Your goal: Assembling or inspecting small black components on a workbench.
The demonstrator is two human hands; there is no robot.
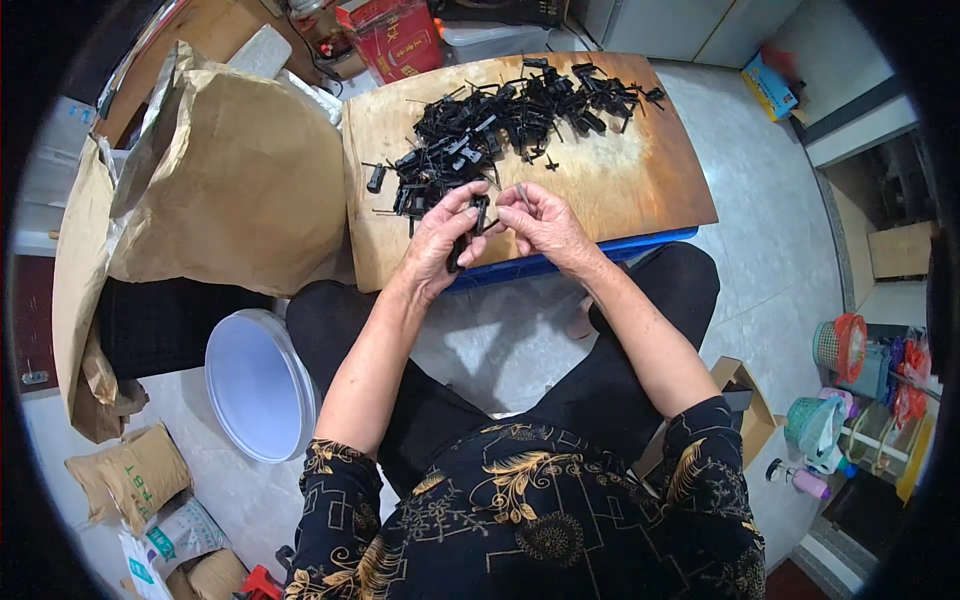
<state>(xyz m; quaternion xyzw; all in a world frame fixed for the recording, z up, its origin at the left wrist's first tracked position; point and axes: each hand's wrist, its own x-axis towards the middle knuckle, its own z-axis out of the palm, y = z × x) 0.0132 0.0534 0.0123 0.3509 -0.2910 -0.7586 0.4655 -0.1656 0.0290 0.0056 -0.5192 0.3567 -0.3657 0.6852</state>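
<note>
While left hand (pixel 440 238) grips black part (pixel 480 212), right hand (pixel 548 230) pinches thin piece (pixel 522 193); red box (pixel 396 42) bears lettering.

before me i have a broad tan wooden tabletop (pixel 625 185) with brown stains, carrying a sprawling heap of small black plastic parts with thin stems (pixel 455 135). just left of the heap lies a blocky black plastic piece (pixel 375 178); just my side of it, a small black cross-shaped piece (pixel 552 163).

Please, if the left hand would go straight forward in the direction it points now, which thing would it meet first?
The left hand would probably meet the heap of black parts on the wooden board first, though its height is unclear.
</note>
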